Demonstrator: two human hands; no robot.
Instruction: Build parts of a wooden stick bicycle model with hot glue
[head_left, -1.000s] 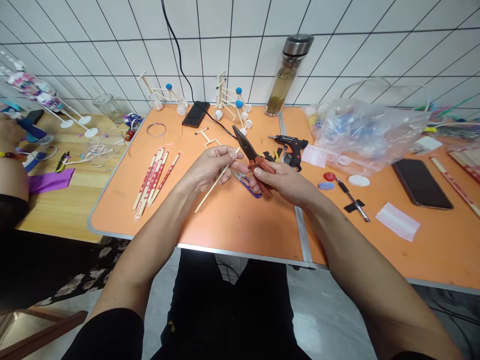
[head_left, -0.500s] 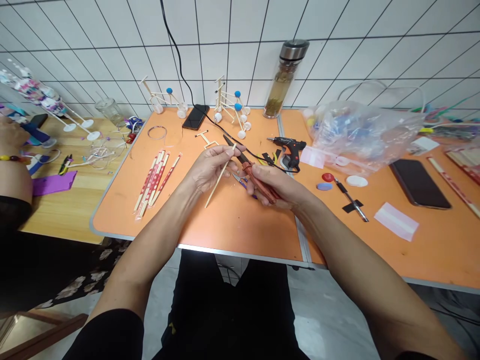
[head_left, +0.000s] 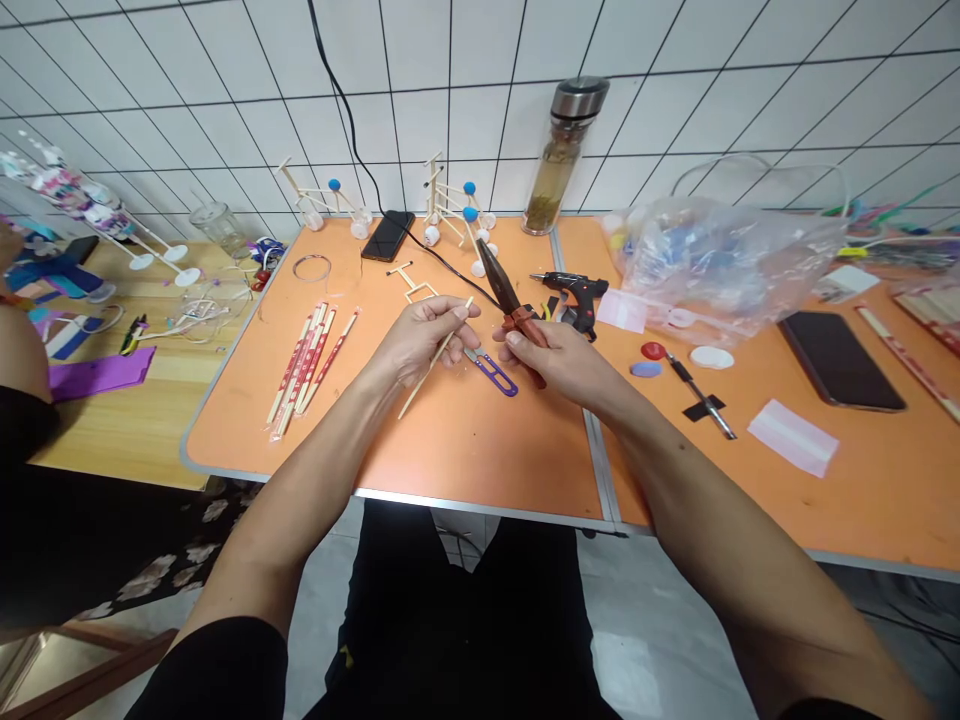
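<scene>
Left hand pinches a thin wooden stick between thumb and fingers, its lower end slanting toward seven o'clock, while the right hand closes around the red handles of needle-nose pliers, their nose pointing to eleven o'clock. Purple-handled thread snips lie on the orange table just between the hands, with a hot glue gun at one o'clock and wrapped chopsticks at nine.

Bright, even indoor light, sharp throughout.
Wide-angle distortion bends the white tile wall toward the edges; soft shadows lie beneath the right hand on the orange counter, and glare whitens the floor.
</scene>
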